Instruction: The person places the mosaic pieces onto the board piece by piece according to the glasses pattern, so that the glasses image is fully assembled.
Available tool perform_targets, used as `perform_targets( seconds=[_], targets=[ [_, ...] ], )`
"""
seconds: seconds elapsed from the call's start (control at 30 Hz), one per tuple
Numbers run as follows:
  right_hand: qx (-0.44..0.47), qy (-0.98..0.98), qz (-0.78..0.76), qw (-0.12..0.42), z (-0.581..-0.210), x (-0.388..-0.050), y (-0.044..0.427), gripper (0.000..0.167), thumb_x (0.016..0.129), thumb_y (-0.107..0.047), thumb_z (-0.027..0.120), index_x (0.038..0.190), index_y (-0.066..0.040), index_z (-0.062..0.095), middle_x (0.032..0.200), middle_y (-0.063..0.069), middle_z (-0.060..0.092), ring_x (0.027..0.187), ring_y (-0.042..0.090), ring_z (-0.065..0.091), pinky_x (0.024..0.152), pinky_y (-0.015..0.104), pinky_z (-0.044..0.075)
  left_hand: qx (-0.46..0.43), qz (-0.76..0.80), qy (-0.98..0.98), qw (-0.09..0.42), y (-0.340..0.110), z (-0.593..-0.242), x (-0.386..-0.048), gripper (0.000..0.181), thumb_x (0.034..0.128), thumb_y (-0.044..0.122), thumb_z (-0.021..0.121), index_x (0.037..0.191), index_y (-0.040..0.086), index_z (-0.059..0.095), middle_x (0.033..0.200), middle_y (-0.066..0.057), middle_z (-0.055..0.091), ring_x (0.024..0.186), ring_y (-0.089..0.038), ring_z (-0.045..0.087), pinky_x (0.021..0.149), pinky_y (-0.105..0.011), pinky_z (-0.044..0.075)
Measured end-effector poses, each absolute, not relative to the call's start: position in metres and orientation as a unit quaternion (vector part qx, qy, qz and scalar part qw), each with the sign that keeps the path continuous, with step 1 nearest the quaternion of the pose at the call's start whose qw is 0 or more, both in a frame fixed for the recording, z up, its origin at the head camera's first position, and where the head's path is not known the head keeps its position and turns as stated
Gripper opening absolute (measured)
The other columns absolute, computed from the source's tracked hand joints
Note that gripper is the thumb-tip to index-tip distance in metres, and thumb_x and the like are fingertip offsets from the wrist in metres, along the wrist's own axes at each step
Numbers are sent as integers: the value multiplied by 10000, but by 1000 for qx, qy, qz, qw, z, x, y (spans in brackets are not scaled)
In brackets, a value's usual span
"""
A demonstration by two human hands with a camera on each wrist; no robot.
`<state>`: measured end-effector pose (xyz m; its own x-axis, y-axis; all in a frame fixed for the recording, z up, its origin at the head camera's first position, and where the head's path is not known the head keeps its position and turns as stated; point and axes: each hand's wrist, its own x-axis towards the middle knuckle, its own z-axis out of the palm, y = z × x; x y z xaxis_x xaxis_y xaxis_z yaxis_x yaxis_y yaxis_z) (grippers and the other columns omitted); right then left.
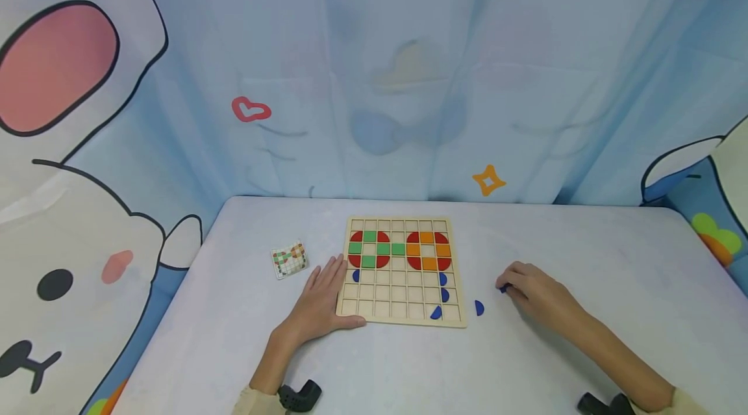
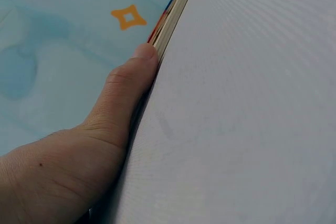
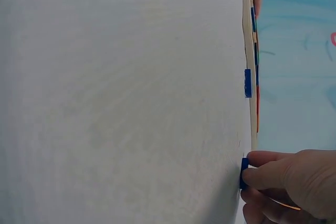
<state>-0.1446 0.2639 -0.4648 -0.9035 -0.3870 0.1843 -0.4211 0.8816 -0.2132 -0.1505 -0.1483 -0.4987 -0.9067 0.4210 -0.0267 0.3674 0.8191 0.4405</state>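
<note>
A square wooden grid board (image 1: 399, 308) lies on the table, with red, green and orange pieces forming two ring patterns in its upper rows. Several blue pieces sit in lower cells; one blue piece (image 1: 436, 312) looks tilted. My left hand (image 1: 318, 301) rests at the board's lower left corner, fingers straight along the left side, thumb (image 2: 123, 90) against the near edge. Right of the board, my right hand (image 1: 540, 291) pinches a small blue piece (image 3: 244, 173) between thumb and fingers, at the tabletop. A loose blue half-round piece (image 1: 479, 308) lies between board and right hand.
A small pattern card (image 1: 289, 260) with a coloured grid lies left of the board. The white tabletop (image 1: 409, 376) meets a blue printed curtain (image 1: 397, 77) at the back. Dark wrist devices (image 1: 300, 395) show by both sleeves.
</note>
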Motion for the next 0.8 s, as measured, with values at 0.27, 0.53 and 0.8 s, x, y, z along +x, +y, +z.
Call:
perform_targets(
  seconds=[0.27,0.53,0.8],
  targets=[
    [140,-978,141,55,-461,-144,260,159,791,-128,779,941,-107,726,953,38,658,844,197,618,712,395,569,206,217,952,63,-149,-499,-151,1157,754,700,661,1565,78,118,1651,-55,115,1538,-222,64,1240,-500,88],
    [130,-981,140,46,-463,-144,254,130,759,-83,799,857,-80,713,879,31,651,794,172,626,728,372,580,206,215,953,60,-149,-501,-152,1145,759,692,664,1566,86,124,1651,-51,124,1538,-221,70,1241,-497,90],
    [137,-983,110,46,-459,-144,253,110,748,-92,806,823,-97,725,904,81,698,831,251,650,746,420,575,203,216,953,60,-148,-500,-151,1150,758,697,659,1564,74,125,1651,-57,114,1538,-222,67,1240,-498,95]
  ],
)
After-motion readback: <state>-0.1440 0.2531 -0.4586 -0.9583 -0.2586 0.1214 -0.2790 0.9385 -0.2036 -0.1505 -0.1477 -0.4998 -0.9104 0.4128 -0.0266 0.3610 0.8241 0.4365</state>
